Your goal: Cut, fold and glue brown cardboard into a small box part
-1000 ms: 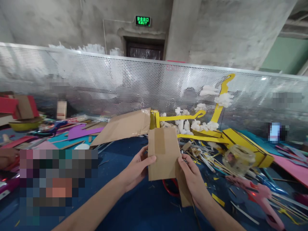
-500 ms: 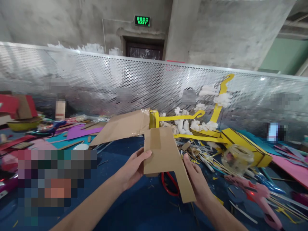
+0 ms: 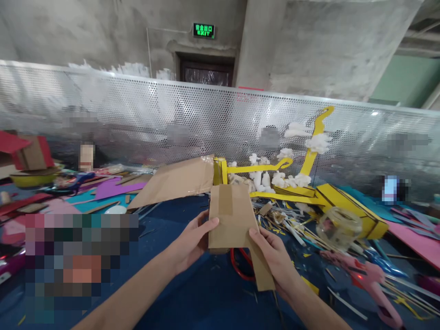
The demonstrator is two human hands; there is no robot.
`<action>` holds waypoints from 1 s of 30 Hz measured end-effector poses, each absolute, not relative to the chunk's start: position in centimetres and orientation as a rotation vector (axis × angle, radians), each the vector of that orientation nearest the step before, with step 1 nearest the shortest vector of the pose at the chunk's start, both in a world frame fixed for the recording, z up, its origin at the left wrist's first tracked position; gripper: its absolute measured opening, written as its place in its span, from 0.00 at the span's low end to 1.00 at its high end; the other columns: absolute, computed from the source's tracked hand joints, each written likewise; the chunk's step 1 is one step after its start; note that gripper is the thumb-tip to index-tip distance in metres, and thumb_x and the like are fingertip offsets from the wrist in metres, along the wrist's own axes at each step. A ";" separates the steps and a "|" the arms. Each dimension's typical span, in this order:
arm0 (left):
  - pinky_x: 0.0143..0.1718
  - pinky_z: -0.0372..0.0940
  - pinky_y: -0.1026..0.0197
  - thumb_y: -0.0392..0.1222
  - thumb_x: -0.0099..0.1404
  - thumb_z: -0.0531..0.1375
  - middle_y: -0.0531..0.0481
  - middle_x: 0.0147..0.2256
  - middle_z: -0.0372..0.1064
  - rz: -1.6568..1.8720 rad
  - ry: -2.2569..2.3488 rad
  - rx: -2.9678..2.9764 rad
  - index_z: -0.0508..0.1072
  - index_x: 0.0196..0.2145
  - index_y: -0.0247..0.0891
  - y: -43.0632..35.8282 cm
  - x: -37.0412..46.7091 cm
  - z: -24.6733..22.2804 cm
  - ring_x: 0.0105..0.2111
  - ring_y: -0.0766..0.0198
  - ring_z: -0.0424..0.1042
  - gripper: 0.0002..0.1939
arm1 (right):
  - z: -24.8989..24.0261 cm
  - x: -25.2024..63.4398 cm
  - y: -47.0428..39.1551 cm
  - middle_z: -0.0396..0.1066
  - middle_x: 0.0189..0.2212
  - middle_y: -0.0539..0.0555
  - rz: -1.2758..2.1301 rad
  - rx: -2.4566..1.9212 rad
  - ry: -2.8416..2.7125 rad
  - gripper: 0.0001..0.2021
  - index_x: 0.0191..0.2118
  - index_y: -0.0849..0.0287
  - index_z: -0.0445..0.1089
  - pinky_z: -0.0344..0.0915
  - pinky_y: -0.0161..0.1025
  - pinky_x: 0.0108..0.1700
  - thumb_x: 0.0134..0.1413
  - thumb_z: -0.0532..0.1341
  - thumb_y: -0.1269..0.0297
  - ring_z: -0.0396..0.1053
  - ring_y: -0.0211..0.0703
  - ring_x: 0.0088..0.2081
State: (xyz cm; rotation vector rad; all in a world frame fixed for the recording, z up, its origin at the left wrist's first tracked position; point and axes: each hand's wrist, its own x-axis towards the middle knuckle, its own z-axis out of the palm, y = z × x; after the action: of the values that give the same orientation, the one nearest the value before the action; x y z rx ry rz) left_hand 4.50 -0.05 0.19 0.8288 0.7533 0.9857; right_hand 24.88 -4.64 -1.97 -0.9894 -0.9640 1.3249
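A brown cardboard piece (image 3: 232, 224), with a wide upper part and a narrow strip running down at its right, is held up between my two hands. My left hand (image 3: 194, 238) grips its left edge, thumb on the face and fingers behind. On the right edge, where the strip begins, my right hand (image 3: 273, 254) pinches it with the thumb on the front. Below the cardboard shows a red loop-shaped handle (image 3: 237, 270), partly hidden. Behind it lies a larger cardboard sheet (image 3: 175, 181) beside yellow strips and white fluffy pieces (image 3: 263, 181).
At the right are a yellow box-like piece (image 3: 354, 208), a clear jar (image 3: 338, 228) and a pink glue gun (image 3: 367, 277). Coloured scraps and a purple sheet (image 3: 118, 188) lie at the left. A perforated metal panel (image 3: 137, 114) stands behind the blue table (image 3: 172, 302).
My right hand has moved from beside the right edge onto the cardboard, its thumb now on the face. The cardboard has shifted slightly to the right at its top.
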 end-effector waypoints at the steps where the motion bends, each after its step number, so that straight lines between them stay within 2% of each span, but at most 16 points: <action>1: 0.43 0.73 0.53 0.40 0.64 0.70 0.35 0.55 0.75 0.981 0.747 0.827 0.64 0.62 0.37 -0.1 4.5 0.2 0.51 0.47 0.77 0.33 | -1.9 24.9 -4.7 0.84 0.36 0.56 1.331 -0.984 -0.955 0.22 0.43 0.57 0.82 0.72 0.40 0.34 0.50 0.73 0.45 0.81 0.53 0.35; 10: 0.43 0.73 0.51 0.41 0.64 0.69 0.34 0.55 0.75 0.959 0.697 0.818 0.62 0.64 0.37 0.1 4.3 -0.1 0.51 0.46 0.77 0.35 | -2.1 24.8 -4.5 0.85 0.39 0.58 1.351 -0.983 -0.960 0.25 0.47 0.58 0.81 0.74 0.41 0.35 0.51 0.72 0.44 0.81 0.55 0.37; 14: 0.46 0.72 0.49 0.41 0.63 0.70 0.34 0.53 0.77 0.973 0.680 0.792 0.63 0.65 0.37 0.1 4.2 -0.2 0.50 0.46 0.78 0.36 | -2.0 24.7 -4.6 0.84 0.40 0.58 1.355 -0.977 -0.956 0.26 0.46 0.58 0.81 0.75 0.43 0.36 0.49 0.73 0.42 0.81 0.57 0.38; 23: 0.44 0.72 0.52 0.39 0.61 0.71 0.34 0.54 0.76 0.984 0.726 0.801 0.64 0.63 0.36 0.1 4.3 0.1 0.51 0.46 0.77 0.36 | -2.0 24.7 -4.7 0.85 0.38 0.57 1.348 -0.989 -0.960 0.22 0.44 0.57 0.81 0.74 0.42 0.35 0.51 0.73 0.45 0.81 0.55 0.36; 30: 0.47 0.72 0.48 0.39 0.60 0.72 0.34 0.54 0.76 0.995 0.690 0.832 0.65 0.63 0.38 0.0 4.2 0.1 0.51 0.44 0.77 0.35 | -2.0 24.7 -4.7 0.85 0.39 0.56 1.332 -0.977 -0.981 0.23 0.45 0.55 0.82 0.74 0.43 0.37 0.50 0.72 0.44 0.81 0.55 0.37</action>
State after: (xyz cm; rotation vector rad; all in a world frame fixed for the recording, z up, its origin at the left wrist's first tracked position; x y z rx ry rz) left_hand 4.25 -0.05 0.06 0.8317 0.6896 0.9954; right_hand 24.65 -4.69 -1.99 -0.9766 -0.9813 1.3325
